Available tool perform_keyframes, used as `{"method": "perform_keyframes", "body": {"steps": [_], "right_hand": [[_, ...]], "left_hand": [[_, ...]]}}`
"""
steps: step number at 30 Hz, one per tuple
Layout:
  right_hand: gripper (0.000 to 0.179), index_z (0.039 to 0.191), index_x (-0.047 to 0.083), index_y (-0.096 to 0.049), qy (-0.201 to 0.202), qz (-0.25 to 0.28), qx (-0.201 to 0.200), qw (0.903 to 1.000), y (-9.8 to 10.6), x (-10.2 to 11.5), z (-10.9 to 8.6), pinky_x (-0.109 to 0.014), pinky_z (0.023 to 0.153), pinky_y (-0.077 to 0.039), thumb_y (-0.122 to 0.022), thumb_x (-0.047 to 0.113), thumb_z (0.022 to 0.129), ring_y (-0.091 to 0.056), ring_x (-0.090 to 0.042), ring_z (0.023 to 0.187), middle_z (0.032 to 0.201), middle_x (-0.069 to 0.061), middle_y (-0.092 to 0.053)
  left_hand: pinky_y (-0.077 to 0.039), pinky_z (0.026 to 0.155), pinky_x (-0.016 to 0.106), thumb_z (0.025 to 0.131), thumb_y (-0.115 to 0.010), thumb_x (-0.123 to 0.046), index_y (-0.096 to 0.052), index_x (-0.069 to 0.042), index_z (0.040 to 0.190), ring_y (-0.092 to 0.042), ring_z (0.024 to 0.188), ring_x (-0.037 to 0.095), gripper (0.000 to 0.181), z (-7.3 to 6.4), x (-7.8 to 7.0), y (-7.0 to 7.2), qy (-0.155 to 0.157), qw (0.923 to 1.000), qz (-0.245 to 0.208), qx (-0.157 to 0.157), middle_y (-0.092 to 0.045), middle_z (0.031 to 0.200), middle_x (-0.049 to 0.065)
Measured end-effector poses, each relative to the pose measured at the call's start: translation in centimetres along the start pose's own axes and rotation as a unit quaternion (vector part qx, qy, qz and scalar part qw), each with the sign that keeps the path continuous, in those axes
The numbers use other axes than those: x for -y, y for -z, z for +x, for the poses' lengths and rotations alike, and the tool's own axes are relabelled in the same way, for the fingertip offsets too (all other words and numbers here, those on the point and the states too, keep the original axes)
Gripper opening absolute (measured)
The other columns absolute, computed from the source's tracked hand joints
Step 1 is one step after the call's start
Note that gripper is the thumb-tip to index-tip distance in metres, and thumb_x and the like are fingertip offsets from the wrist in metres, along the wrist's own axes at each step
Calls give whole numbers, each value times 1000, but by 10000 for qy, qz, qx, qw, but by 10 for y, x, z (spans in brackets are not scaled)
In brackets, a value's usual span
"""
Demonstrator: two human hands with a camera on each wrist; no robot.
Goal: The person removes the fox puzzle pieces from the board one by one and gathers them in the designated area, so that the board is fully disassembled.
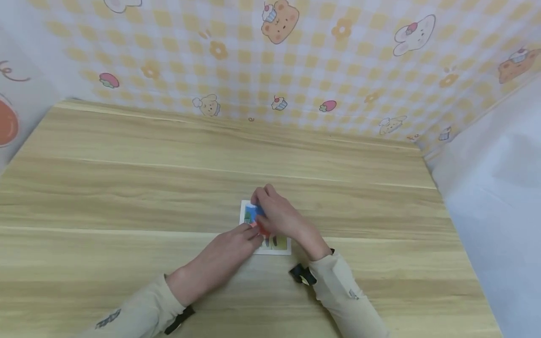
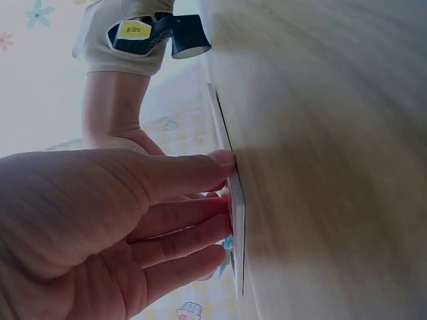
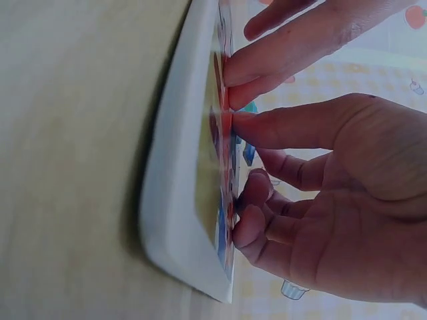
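Closest to us are our pale sleeves (image 1: 348,300), and ahead of them our left hand (image 1: 224,253), its grip released: the fingers reach out fairly straight, their tips touching the white-bordered picture board (image 1: 276,253), the thumb against its edge. The board lies on the bench (image 1: 127,197) directly under both grips, its near right and far left corners showing. A little farther, our right hand (image 1: 279,213) arches over the board's far right part, thumb and bent fingertips at the picture; we cannot tell whether that grip pinches a loose piece or merely rests there. We judge the step in hand to be placing or pressing part of the picture; the next move seems to call for a steadying left and a light, exact right. Beyond, the bench runs back to the checked cloth (image 1: 236,65).
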State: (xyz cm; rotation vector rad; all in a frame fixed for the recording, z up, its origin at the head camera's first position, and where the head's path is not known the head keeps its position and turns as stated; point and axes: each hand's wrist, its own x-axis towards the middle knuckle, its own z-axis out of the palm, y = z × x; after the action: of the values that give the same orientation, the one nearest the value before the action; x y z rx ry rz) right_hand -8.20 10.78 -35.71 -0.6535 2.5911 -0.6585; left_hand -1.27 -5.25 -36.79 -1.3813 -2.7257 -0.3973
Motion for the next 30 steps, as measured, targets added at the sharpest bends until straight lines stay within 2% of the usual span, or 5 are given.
{"method": "perform_keyframes", "body": {"steps": [8,17,21,26,30], "right_hand": [[29,108,8,-49,-14,25,-35,10000,0,1,-1,-26,75,-46,-66,6,84,-49,-16,83,98,-1,-46],[37,108,8,-51,-28,295,-240,9993,0,-1,-1,-25,73,-46,-74,7,79,-49,-16,84,98,-1,-49],[33,104,8,-53,100,102,-279,9995,0,-1,-2,-24,71,-46,-74,6,78,-50,-15,81,94,-1,-50],[31,105,7,-52,543,-408,-287,9973,2,1,-2,-24,72,-47,-68,-1,80,-52,-15,81,95,-1,-48],[30,104,7,-52,776,-788,-309,9934,2,2,-3,-21,67,-46,-61,-6,78,-51,-14,76,94,-2,-45]], "left_hand": [[-47,88,31,73,-63,16,-60,1,110,-54,107,23,40,0,2,-1,-57,9998,-125,-158,-59,117,12],[-47,88,31,73,-66,13,-62,1,110,-55,107,23,39,0,2,-2,-44,9997,-220,-97,-60,116,12],[-47,88,32,75,-66,12,-62,1,110,-55,107,24,37,0,1,-3,-28,9997,-219,-61,-61,115,13],[-50,80,30,75,-66,12,-64,-1,103,-57,98,21,32,1,2,-6,-74,9995,-91,-295,-63,109,10],[-50,78,30,75,-65,13,-64,-2,100,-57,95,19,29,2,3,-6,-97,9992,-34,-393,-63,105,7]]}}
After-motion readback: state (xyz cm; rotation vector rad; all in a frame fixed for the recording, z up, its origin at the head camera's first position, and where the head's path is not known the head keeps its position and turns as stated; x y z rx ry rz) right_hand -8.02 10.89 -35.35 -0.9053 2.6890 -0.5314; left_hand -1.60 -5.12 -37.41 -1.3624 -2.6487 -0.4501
